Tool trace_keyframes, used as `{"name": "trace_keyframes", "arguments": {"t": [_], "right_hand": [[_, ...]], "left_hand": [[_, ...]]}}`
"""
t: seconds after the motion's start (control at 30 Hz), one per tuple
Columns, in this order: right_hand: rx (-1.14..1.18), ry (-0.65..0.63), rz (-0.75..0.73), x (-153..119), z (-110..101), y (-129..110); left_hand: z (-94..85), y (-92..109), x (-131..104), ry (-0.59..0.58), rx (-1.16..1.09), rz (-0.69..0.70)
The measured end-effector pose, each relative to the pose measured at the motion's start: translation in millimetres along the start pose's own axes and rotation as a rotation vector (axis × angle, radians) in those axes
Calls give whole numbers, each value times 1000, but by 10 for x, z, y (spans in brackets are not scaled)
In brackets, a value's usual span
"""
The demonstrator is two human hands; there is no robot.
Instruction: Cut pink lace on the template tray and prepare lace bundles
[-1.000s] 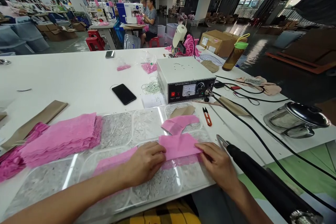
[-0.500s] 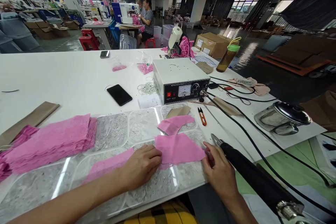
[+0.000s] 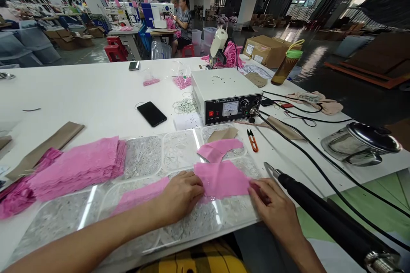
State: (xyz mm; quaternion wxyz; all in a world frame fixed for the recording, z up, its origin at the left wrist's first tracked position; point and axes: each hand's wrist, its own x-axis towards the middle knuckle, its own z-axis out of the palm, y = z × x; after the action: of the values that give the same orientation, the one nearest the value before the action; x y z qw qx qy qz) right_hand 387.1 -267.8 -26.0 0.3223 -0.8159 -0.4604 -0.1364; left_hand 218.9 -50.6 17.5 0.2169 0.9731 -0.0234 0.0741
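A pink fabric piece (image 3: 222,181) lies on the grey stone-patterned mat (image 3: 144,158) in front of me. My left hand (image 3: 184,196), fingers curled together, presses on its left edge. At its right corner my right hand (image 3: 272,202) pinches the cloth between thumb and fingers. A smaller curved pink piece (image 3: 219,149) touches its far side. Another pink strip (image 3: 141,194) lies partly under my left forearm. Beside my right hand rests a black-handled tool (image 3: 320,209) with a metal blade tip and a cable. A thick stack of pink fabric pieces (image 3: 80,166) sits at the left.
A white control box (image 3: 227,94) stands behind the mat, with black cables (image 3: 307,158) running right. Orange thread snips (image 3: 252,140), a phone (image 3: 151,114), a lidded glass pot (image 3: 361,143) and a bottle (image 3: 286,67) are on the white table. A person (image 3: 184,25) sits at a sewing machine beyond.
My right thumb and fingers have closed on the fabric's right corner. My left hand stays at the left edge. The whole view has shifted slightly.
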Motion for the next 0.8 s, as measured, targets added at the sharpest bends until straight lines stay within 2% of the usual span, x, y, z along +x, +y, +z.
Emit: {"name": "trace_keyframes", "arguments": {"t": [0.1,0.27,0.4,0.53,0.67,0.73,0.8], "right_hand": [[-7,-28,-2,-36,40,28],[-38,25,-20,-39,87,35],[-20,67,-35,-37,24,-20],[62,80,-114,8,-35,-271],[86,2,-219,123,102,-618],[35,-28,-216,174,200,-692],[-24,-31,-190,199,256,-653]], "left_hand": [[-28,5,16,-23,-77,-62],[-119,24,43,-83,-223,-208],[-161,4,63,-106,-351,-303],[-144,-47,71,-94,-512,-437],[-146,-80,72,-98,-619,-536],[-159,-85,68,-95,-622,-547],[-168,-88,58,-90,-621,-551]]}}
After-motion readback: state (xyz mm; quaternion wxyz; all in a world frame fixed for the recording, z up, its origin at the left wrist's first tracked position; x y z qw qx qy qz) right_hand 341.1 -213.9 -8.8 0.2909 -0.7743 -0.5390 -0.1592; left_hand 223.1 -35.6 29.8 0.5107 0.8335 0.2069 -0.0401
